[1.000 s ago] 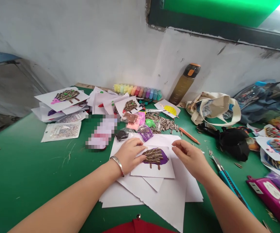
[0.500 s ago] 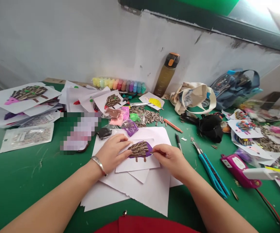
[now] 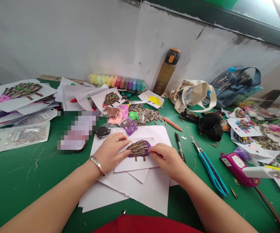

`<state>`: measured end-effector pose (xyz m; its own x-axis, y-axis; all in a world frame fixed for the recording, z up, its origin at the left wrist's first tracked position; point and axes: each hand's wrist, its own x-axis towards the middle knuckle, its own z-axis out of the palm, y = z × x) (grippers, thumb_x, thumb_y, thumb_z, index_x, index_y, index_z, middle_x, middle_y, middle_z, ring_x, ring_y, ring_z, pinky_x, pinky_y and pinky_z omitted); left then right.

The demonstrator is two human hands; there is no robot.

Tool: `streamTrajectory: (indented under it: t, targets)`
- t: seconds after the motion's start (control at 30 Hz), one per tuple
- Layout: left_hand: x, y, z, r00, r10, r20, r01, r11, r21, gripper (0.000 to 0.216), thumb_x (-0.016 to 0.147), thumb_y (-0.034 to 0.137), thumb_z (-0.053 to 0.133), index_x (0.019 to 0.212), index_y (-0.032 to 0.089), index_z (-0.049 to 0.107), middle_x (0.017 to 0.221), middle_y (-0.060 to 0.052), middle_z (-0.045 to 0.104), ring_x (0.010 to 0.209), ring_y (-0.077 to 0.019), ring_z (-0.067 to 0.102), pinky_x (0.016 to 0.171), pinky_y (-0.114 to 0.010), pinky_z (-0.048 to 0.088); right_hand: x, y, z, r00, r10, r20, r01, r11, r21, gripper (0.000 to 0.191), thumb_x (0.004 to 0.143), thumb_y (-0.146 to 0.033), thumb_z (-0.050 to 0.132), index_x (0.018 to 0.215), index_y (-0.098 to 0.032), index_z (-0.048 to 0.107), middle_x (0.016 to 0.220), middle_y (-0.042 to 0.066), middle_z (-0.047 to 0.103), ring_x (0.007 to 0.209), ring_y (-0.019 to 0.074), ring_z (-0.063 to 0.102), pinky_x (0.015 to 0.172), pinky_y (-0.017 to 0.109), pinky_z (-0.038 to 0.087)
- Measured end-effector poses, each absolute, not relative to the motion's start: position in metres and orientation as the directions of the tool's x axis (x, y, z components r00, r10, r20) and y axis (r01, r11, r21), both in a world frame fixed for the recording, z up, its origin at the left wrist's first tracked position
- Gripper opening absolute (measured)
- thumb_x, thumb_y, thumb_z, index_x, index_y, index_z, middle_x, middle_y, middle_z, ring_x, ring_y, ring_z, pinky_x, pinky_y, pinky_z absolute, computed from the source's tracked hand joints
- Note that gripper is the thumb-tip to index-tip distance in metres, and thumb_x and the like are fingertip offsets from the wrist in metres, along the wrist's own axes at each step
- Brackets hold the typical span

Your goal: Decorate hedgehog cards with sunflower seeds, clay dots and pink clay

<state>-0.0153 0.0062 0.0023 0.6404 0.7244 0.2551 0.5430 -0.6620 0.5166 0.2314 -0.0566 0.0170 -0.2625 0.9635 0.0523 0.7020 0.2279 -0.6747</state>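
A white card (image 3: 125,166) lies before me with a hedgehog picture (image 3: 139,149) on it, a purple clay body covered in overlapping sunflower seeds, with two brown feet. My left hand (image 3: 111,152), a silver bangle on its wrist, rests on the card's left side. Its fingers are spread, the thumb and fingertips at the picture's left edge. At the right edge of the purple clay, my right hand (image 3: 165,158) pinches thumb and finger together on a sunflower seed, largely hidden now by the fingertips. Loose white sheets (image 3: 152,194) lie beneath the card.
A seed pile (image 3: 151,116) and bagged clay (image 3: 129,126) lie beyond the card. To the right are a black pen (image 3: 179,145), a blue utility knife (image 3: 212,174) and a magenta device (image 3: 238,168). Finished hedgehog cards (image 3: 21,92) are stacked left; a bottle (image 3: 165,72) stands by the wall.
My right hand has moved slightly left, bringing its pinched fingertips onto the clay's right edge and covering the seed seen before. My left hand stays on the card. The view has shifted slightly.
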Motion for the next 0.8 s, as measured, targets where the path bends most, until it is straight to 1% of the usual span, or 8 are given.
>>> streamTrajectory:
  t: [0.1,0.33,0.5,0.63,0.8]
  targets:
    - [-0.0150,0.0062,0.0025,0.636,0.726,0.262,0.543,-0.663,0.516,0.029,0.090,0.035,0.053,0.111,0.020,0.066,0.109,-0.009,0.061,0.104,-0.0245,0.054,0.095,-0.042,0.045,0.2310,-0.0567,0.0158,-0.261,0.963,0.071,0.714,0.243,-0.656,0.019,0.090,-0.015,0.051,0.095,-0.022,0.068,0.086,0.002,0.064,0.081,0.0154,0.060,0.073,0.027,0.047]
    - [-0.0156,0.0055,0.0029,0.641,0.722,0.260,0.546,-0.667,0.507,0.030,0.091,0.035,0.053,0.111,0.017,0.066,0.110,-0.010,0.061,0.105,-0.0253,0.054,0.096,-0.043,0.044,0.2272,-0.0562,0.0144,-0.245,0.964,0.104,0.758,0.257,-0.600,0.019,0.092,-0.016,0.049,0.093,-0.020,0.067,0.086,0.005,0.063,0.080,0.0167,0.059,0.073,0.028,0.047]
    - [-0.0148,0.0057,0.0038,0.635,0.728,0.259,0.548,-0.660,0.514,0.029,0.090,0.034,0.053,0.111,0.019,0.067,0.110,-0.009,0.061,0.105,-0.0250,0.054,0.096,-0.043,0.045,0.2262,-0.0567,0.0124,-0.238,0.958,0.159,0.761,0.285,-0.582,0.018,0.092,-0.016,0.048,0.092,-0.021,0.065,0.085,0.005,0.063,0.080,0.0172,0.059,0.072,0.029,0.047]
    - [-0.0146,0.0061,0.0029,0.633,0.731,0.255,0.551,-0.657,0.513,0.029,0.090,0.034,0.053,0.110,0.020,0.067,0.110,-0.009,0.061,0.105,-0.0249,0.054,0.096,-0.042,0.045,0.2253,-0.0576,0.0129,-0.251,0.952,0.173,0.765,0.305,-0.567,0.018,0.092,-0.015,0.047,0.091,-0.020,0.064,0.084,0.005,0.062,0.078,0.0172,0.058,0.071,0.028,0.047]
    - [-0.0151,0.0056,0.0021,0.638,0.729,0.246,0.555,-0.658,0.509,0.030,0.091,0.034,0.052,0.111,0.018,0.066,0.111,-0.010,0.060,0.106,-0.0253,0.054,0.096,-0.043,0.044,0.2245,-0.0575,0.0118,-0.263,0.946,0.189,0.773,0.324,-0.545,0.018,0.093,-0.016,0.045,0.091,-0.019,0.063,0.083,0.006,0.061,0.079,0.0181,0.057,0.071,0.029,0.046]
